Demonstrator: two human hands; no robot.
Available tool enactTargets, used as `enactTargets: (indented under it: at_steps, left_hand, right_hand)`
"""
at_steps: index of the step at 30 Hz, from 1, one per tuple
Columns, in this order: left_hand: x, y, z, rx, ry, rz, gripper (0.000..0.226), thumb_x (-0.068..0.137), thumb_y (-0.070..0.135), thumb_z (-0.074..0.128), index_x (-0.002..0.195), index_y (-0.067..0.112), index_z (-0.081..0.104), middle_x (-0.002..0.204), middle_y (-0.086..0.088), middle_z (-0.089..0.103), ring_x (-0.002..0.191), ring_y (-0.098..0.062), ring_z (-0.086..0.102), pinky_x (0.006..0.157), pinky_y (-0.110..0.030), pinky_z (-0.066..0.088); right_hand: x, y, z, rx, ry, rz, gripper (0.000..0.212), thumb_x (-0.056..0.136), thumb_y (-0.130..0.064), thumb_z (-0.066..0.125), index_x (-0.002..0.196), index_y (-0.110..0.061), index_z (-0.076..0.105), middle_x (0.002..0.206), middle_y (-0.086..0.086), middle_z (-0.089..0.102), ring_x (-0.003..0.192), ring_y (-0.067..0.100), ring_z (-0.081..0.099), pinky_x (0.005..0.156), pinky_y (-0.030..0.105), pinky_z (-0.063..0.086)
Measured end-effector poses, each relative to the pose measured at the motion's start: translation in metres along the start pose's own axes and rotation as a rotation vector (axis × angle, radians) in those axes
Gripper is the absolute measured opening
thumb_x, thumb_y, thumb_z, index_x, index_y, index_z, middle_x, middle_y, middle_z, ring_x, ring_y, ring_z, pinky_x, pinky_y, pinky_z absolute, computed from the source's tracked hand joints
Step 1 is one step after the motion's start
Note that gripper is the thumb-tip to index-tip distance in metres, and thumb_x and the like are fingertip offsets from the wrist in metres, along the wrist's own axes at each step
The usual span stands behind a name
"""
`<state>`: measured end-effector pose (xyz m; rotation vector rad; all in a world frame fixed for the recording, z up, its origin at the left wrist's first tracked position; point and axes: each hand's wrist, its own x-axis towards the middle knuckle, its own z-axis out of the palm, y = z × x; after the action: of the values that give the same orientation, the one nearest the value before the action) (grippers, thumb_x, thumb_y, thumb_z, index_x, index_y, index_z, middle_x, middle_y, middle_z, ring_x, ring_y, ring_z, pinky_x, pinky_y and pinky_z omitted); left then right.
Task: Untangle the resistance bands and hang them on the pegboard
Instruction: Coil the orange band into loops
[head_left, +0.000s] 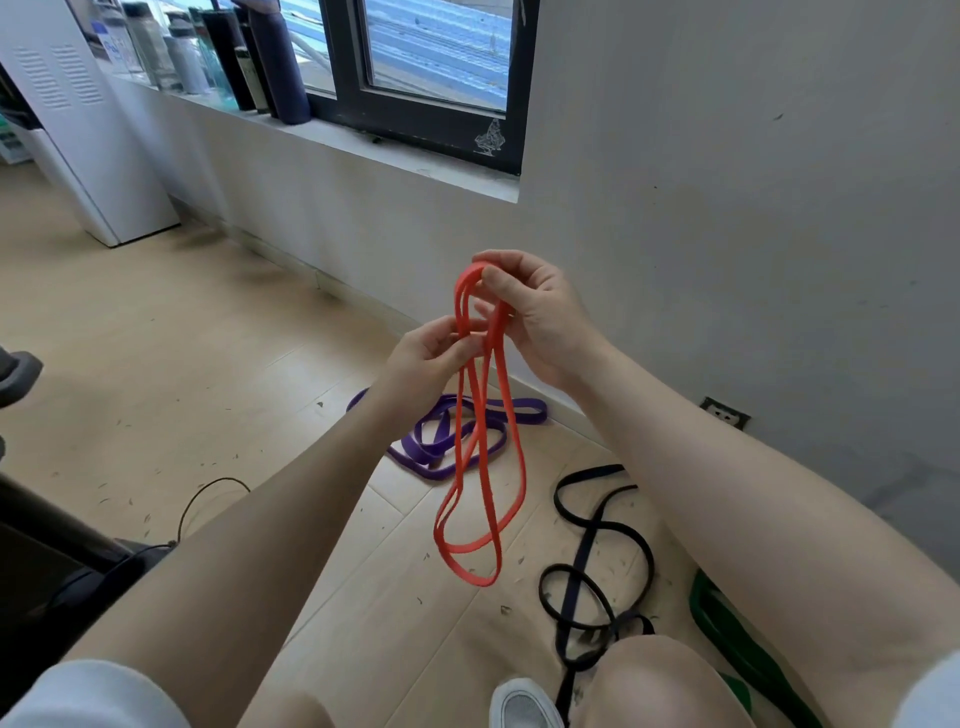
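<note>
An orange resistance band (485, 483) hangs in twisted loops above the floor, held up between both hands. My right hand (540, 317) pinches its top bend. My left hand (431, 353) grips the strands a little lower, where they cross. On the wooden floor lie a purple band (441, 441) in a loose coil behind the orange one, a black band (592, 566) curled to the right, and a green band (727, 629) at the far right under my right forearm. No pegboard is in view.
A white wall (727, 208) with a socket (724, 413) rises close ahead. A window sill (363, 140) carries several bottles. A white cabinet (88, 156) stands at the left. Dark equipment and a thin cable (208, 499) lie at the lower left. My white shoe (522, 706) is below.
</note>
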<state>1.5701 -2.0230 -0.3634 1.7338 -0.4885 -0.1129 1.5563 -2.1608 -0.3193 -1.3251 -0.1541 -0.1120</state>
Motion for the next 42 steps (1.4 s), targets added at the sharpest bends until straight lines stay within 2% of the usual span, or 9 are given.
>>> enactTargets:
  at_steps: [3, 6, 11, 15, 22, 28, 35, 37, 42]
  left_hand:
    - [-0.001, 0.0, 0.004, -0.109, -0.026, -0.065, 0.013, 0.093, 0.018, 0.052, 0.099, 0.02, 0.063, 0.089, 0.008, 0.072, 0.085, -0.01, 0.07, 0.074, -0.018, 0.054]
    - [-0.005, -0.003, 0.004, -0.112, -0.122, -0.095, 0.013, 0.09, 0.012, 0.056, 0.1, 0.015, 0.064, 0.088, 0.003, 0.072, 0.084, -0.015, 0.071, 0.073, -0.022, 0.056]
    - [-0.019, -0.022, -0.002, -0.057, -0.195, -0.199, 0.007, 0.09, 0.011, 0.057, 0.092, 0.013, 0.063, 0.078, -0.003, 0.068, 0.071, -0.015, 0.068, 0.067, -0.021, 0.055]
    - [-0.022, -0.028, -0.012, -0.007, -0.264, -0.241, 0.012, 0.088, 0.012, 0.058, 0.099, 0.013, 0.065, 0.09, -0.008, 0.07, 0.081, -0.021, 0.069, 0.073, -0.025, 0.057]
    - [-0.026, -0.028, -0.006, -0.04, -0.258, -0.237, 0.018, 0.093, 0.017, 0.051, 0.107, 0.018, 0.063, 0.099, -0.002, 0.07, 0.088, -0.017, 0.069, 0.076, -0.025, 0.056]
    - [-0.023, -0.038, -0.014, 0.056, -0.009, -0.246, 0.022, 0.092, 0.017, 0.055, 0.113, 0.017, 0.064, 0.105, 0.008, 0.068, 0.095, -0.012, 0.065, 0.069, -0.017, 0.053]
    - [-0.024, -0.036, -0.008, 0.057, -0.103, -0.243, 0.029, 0.094, 0.016, 0.051, 0.122, 0.017, 0.058, 0.104, 0.012, 0.067, 0.091, -0.002, 0.065, 0.068, -0.009, 0.05]
    - [-0.024, -0.033, -0.002, 0.093, -0.129, -0.229, 0.029, 0.096, 0.019, 0.046, 0.124, 0.02, 0.055, 0.106, 0.015, 0.064, 0.096, -0.003, 0.062, 0.076, -0.012, 0.048]
    - [-0.023, -0.026, 0.013, 0.108, -0.149, -0.195, 0.019, 0.098, 0.022, 0.043, 0.103, 0.034, 0.056, 0.095, 0.02, 0.062, 0.09, 0.001, 0.059, 0.084, -0.02, 0.045]
  right_hand:
    - [-0.001, -0.001, 0.006, 0.178, -0.052, 0.021, 0.014, 0.096, -0.003, 0.046, 0.102, -0.012, 0.055, 0.09, 0.01, 0.062, 0.093, 0.026, 0.067, 0.087, 0.04, 0.054]
    - [0.001, -0.005, 0.007, 0.392, -0.037, 0.042, 0.016, 0.098, -0.005, 0.041, 0.099, -0.012, 0.055, 0.086, 0.008, 0.064, 0.091, 0.027, 0.068, 0.089, 0.044, 0.052]
    - [0.003, -0.001, 0.0, 0.692, 0.092, 0.055, 0.014, 0.097, -0.006, 0.042, 0.095, -0.012, 0.055, 0.087, 0.012, 0.062, 0.085, 0.027, 0.068, 0.085, 0.046, 0.054]
    - [0.0, 0.013, -0.008, 0.779, 0.226, 0.076, 0.011, 0.097, -0.007, 0.042, 0.097, -0.012, 0.053, 0.09, 0.013, 0.058, 0.078, 0.025, 0.069, 0.074, 0.04, 0.058]
    - [0.005, 0.011, -0.01, 0.536, 0.186, 0.046, 0.01, 0.097, -0.01, 0.045, 0.098, -0.015, 0.053, 0.084, 0.005, 0.064, 0.086, 0.021, 0.066, 0.086, 0.039, 0.054]
    - [0.002, 0.011, -0.007, 0.238, 0.016, -0.016, 0.015, 0.095, -0.007, 0.048, 0.096, -0.016, 0.06, 0.073, -0.001, 0.061, 0.056, 0.009, 0.049, 0.059, 0.021, 0.042]
    - [-0.002, 0.006, 0.002, 0.214, -0.04, -0.024, 0.015, 0.095, -0.006, 0.048, 0.096, -0.014, 0.061, 0.074, -0.001, 0.064, 0.06, 0.009, 0.05, 0.061, 0.019, 0.044]
    - [-0.001, 0.006, 0.005, 0.236, -0.037, -0.017, 0.015, 0.095, -0.007, 0.048, 0.096, -0.014, 0.061, 0.074, -0.001, 0.063, 0.062, 0.009, 0.05, 0.06, 0.02, 0.043]
    - [0.0, 0.005, 0.012, 0.35, -0.023, 0.02, 0.015, 0.096, -0.009, 0.047, 0.096, -0.012, 0.061, 0.071, 0.0, 0.06, 0.062, 0.01, 0.05, 0.056, 0.02, 0.044]
